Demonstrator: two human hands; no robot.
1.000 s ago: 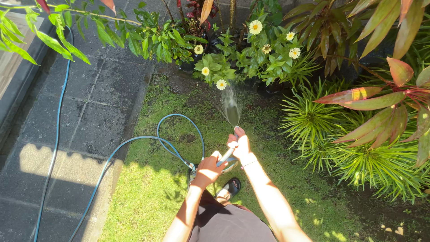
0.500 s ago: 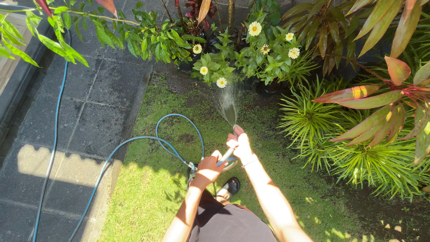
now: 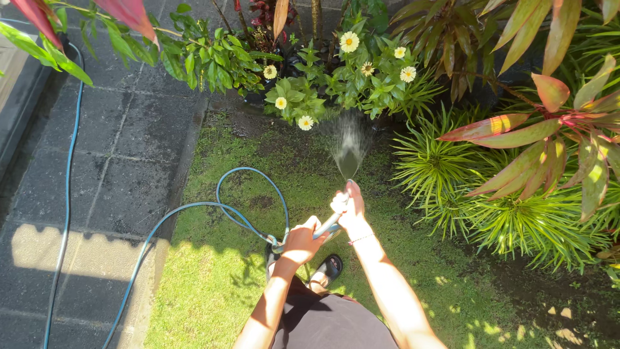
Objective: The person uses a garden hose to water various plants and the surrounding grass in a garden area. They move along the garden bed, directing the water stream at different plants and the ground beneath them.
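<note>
Both arms bare, extended forward toward 12 o'clock, converging. Left hand (image 3: 301,242): fingers curled closed in a grip, knuckles up. Right hand (image 3: 349,207): ahead at 1 o'clock, fist closed, thumb forward; thin bracelet at wrist.

Smooth, slightly glossy blue rubbery hose (image 3: 194,208); rough, matt dark stone paving (image 3: 123,155), partly wet; mossy, velvety turf (image 3: 213,284); waxy, glossy red-green leaves (image 3: 516,136); matt dark cloth (image 3: 336,326).
</note>
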